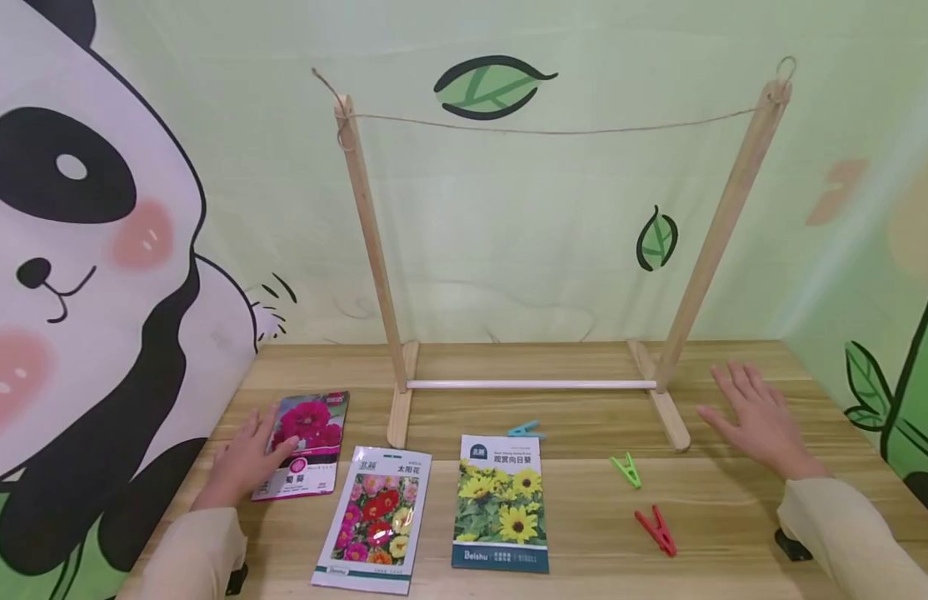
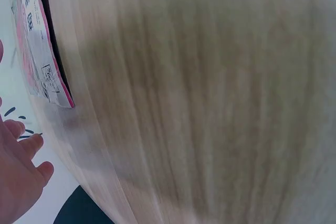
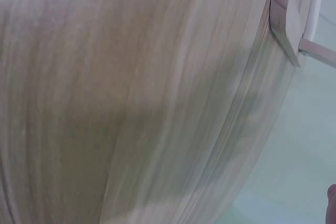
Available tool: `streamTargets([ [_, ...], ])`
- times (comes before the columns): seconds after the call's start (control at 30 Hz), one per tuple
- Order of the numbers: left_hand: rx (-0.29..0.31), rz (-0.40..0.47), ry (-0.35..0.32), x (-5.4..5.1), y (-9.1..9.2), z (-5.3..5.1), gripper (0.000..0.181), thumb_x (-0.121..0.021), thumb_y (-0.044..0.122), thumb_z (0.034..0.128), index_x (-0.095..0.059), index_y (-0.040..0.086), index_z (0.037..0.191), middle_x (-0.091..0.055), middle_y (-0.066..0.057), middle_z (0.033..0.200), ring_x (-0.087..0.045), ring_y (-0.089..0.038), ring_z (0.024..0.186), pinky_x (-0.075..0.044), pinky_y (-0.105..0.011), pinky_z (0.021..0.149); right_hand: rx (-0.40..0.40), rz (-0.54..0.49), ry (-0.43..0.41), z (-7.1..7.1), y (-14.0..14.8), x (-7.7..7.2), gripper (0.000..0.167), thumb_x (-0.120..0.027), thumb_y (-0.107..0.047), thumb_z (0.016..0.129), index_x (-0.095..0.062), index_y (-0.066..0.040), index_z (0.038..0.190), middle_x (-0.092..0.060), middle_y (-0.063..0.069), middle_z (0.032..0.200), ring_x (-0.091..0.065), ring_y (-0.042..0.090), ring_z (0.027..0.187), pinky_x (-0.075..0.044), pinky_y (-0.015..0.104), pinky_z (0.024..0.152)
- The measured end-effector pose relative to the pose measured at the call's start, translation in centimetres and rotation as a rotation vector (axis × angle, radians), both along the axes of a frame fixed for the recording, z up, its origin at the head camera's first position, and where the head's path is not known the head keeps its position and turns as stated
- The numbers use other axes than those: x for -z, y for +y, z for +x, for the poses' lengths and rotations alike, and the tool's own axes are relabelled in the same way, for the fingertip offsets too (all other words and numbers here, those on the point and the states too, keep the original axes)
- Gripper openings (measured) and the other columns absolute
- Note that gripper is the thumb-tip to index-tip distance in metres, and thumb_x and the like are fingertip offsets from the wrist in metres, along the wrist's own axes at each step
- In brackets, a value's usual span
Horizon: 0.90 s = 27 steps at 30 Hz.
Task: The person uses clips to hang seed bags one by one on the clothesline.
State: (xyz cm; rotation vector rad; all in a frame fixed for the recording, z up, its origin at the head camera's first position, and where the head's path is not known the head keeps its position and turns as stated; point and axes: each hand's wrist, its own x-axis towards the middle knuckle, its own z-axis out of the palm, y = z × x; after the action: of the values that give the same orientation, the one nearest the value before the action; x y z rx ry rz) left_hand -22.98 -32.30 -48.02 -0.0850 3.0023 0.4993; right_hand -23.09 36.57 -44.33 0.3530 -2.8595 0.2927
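Note:
My left hand (image 1: 246, 457) lies over the left edge of a seed packet with magenta flowers (image 1: 309, 422), its fingers loosely extended. Whether it touches the packet I cannot tell. In the left wrist view the packet's underside edge (image 2: 44, 51) shows, with my fingers apart from it at the lower left. Off to the right, my right hand (image 1: 760, 421) has its fingers spread over the table, holding nothing. Between the hands lie a packet of mixed flowers (image 1: 381, 517) and a sunflower packet (image 1: 501, 504). A blue clothespin (image 1: 526, 430), a green clothespin (image 1: 626, 471) and a red clothespin (image 1: 656, 531) lie nearby.
A wooden stand (image 1: 373, 242) rises behind the packets on two feet. Twine (image 1: 554, 132) spans its post tops, and a white rod (image 1: 531, 385) joins the posts low down. Behind the wooden table (image 1: 576, 533) hangs a panda-printed backdrop (image 1: 524, 242).

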Motion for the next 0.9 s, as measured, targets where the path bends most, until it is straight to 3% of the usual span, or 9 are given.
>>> streamTargets([
  [0.43,0.004,0.051,-0.005,-0.1,-0.2,0.0,0.087,-0.045,0.057,0.0826,-0.004,0.007,0.142,-0.006,-0.034,0.14,-0.014,-0.054,0.123,-0.015,-0.069,0.091,-0.052,-0.002,0.078,0.4,-1.6,-0.6,0.071,-0.048,-0.042,0.087,-0.014,-0.012,0.142,-0.01,0.019,0.146,0.005,0.025,0.137,-0.017,0.062,0.096],
  [0.9,-0.073,0.228,0.025,-0.4,-0.2,0.2,0.088,-0.057,0.042,0.0822,-0.006,0.002,0.141,-0.013,-0.029,0.141,-0.013,-0.047,0.127,-0.016,-0.062,0.098,-0.097,0.0,0.134,0.6,-3.2,-0.7,0.069,-0.049,-0.043,0.086,-0.023,-0.007,0.14,-0.015,0.018,0.146,0.001,0.022,0.137,-0.019,0.06,0.098],
])
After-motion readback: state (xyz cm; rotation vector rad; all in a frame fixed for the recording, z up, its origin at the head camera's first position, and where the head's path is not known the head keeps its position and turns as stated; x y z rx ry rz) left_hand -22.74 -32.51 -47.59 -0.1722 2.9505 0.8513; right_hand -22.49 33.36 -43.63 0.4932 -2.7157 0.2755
